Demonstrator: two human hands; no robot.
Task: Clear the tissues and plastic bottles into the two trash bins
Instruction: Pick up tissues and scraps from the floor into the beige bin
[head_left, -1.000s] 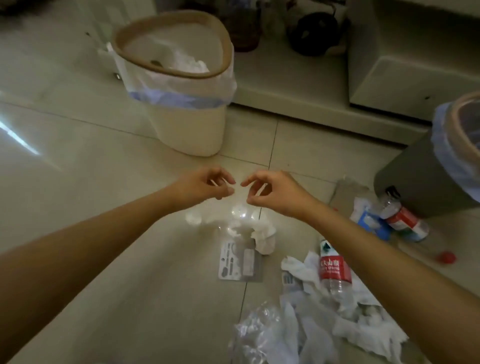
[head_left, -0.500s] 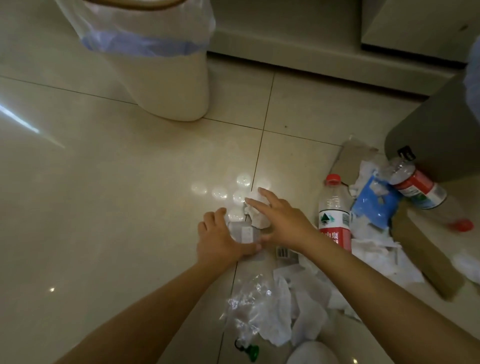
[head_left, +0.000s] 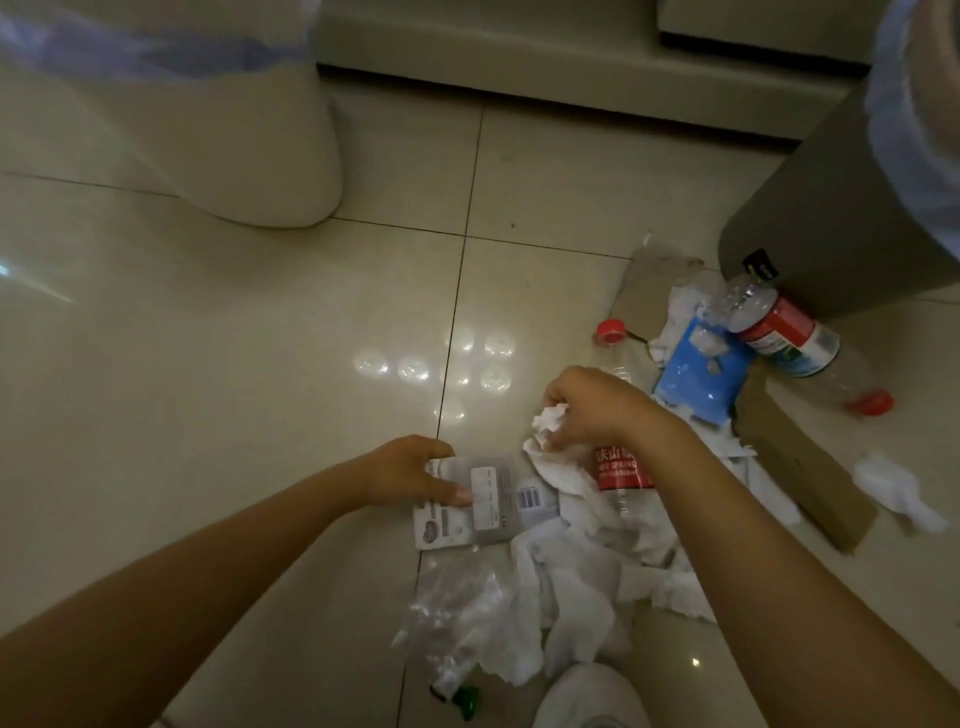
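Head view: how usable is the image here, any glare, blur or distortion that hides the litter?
Head view: dim and warm-tinted; a cluster of round light reflections glares off the tile floor, clear of the litter; wide-angle bending curves the cream bin and grey bin, both cropped at the top; the tissue in the right hand and the packet under the left hand look soft but readable.

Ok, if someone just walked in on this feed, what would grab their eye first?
Probably the two hands low over the floor litter: the right hand pinching a crumpled tissue, the left hand gripping a flat plastic package. Then the heap of white tissues with a red-labelled bottle under the right forearm, and the grey bin at right.
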